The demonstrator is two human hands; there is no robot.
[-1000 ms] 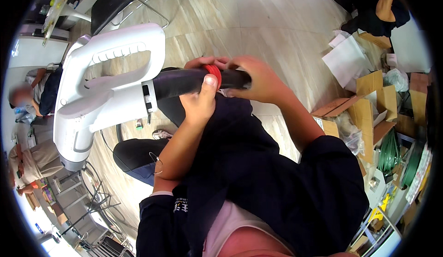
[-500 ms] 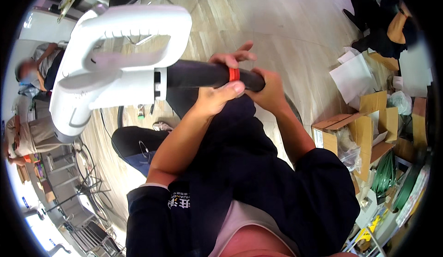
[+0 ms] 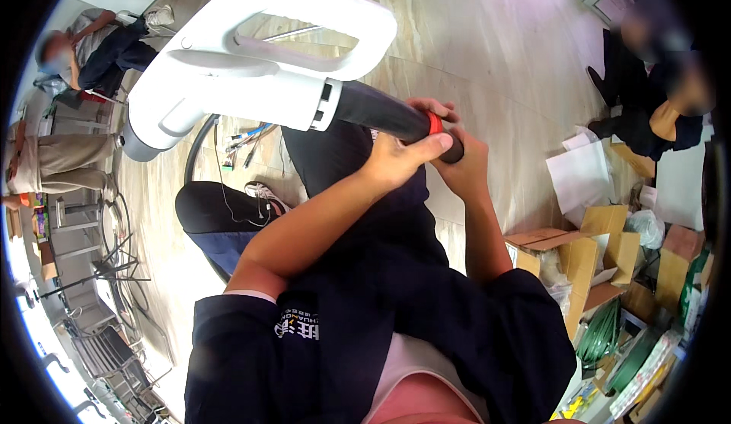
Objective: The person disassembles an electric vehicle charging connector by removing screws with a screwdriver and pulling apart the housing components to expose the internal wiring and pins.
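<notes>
A large white loop-handled device (image 3: 228, 93), shaped like a charging gun, hangs in front of me with its dark grey tip to the left. Out of its slotted collar runs a thick black tube (image 3: 377, 110) with a red-orange ring (image 3: 435, 123) near the far end. My left hand (image 3: 403, 154) is wrapped round the tube beside the ring, thumb on top and fingertips showing beyond it. My right hand (image 3: 470, 164) closes round the tube's right end just past the ring, partly hiding it.
Opened cardboard boxes (image 3: 575, 268) with plastic wrap stand at the right, beside coiled green cable (image 3: 601, 340). Tools and small cables (image 3: 247, 144) lie on the floor by my shoe (image 3: 263, 193). Other people sit at the far left and far right. Metal chairs (image 3: 106, 348) stand at left.
The white device and the tube have shifted right in view, the tube now slanting down toward its right end. Both hands have moved right with it and still grip the tube.
</notes>
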